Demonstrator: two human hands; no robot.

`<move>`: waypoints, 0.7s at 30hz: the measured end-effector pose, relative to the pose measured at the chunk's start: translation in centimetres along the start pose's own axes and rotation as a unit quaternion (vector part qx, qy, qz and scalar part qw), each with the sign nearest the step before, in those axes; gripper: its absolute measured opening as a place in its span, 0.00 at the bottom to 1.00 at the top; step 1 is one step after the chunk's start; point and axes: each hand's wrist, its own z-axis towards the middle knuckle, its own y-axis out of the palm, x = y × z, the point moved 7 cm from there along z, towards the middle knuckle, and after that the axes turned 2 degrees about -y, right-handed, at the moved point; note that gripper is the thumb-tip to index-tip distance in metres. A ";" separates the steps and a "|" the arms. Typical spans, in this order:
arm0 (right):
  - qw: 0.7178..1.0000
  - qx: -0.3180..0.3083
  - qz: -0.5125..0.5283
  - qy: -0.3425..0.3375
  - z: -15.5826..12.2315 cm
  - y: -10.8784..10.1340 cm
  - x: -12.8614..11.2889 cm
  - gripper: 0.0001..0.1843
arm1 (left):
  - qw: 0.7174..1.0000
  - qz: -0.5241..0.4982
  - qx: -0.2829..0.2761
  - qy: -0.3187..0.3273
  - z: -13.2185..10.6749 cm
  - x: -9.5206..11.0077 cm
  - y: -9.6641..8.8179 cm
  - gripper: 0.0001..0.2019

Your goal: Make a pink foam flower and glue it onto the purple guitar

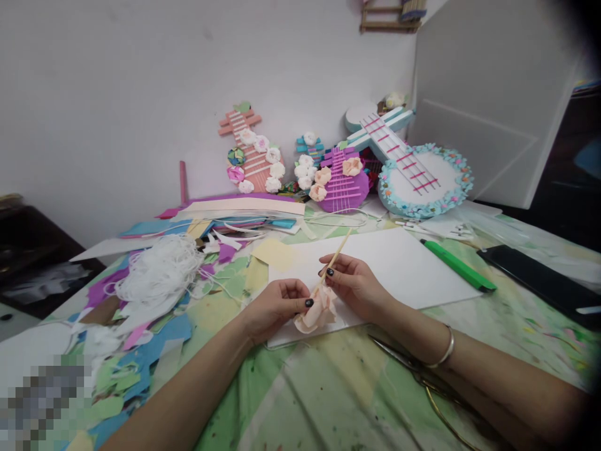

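Between my hands is a pale peach paper flower [315, 313], its ruffled petals hanging downward. A thin yellowish stick [340, 248] rises from its base, tilted up to the right. My right hand [351, 280] pinches this stick between thumb and fingers just above the flower. On the flower's left side, my left hand [282, 304] has thumb and fingers closed on a petal edge. Below both hands lies a white board [399, 269]. Scissors [399, 356] rest under my right forearm, partly hidden by it.
Decorated paper instruments in pink [257, 164], purple [345, 185] and light blue [425, 178] lean at the back wall. White string [162, 269] and paper scraps [153, 351] cover the left. A green cutter [457, 265] and a black phone-like slab [539, 279] lie right.
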 end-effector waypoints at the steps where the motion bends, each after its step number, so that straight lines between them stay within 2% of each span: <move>1: 1.000 -0.001 0.001 0.000 0.0 0.0 0.0 0.15 | 1.000 0.000 0.001 -0.001 0.0 0.0 0.0 0.12; 21: 1.000 0.006 0.010 0.006 0.0 0.0 0.2 0.14 | 1.000 -0.019 0.008 -0.008 0.0 0.0 0.0 0.12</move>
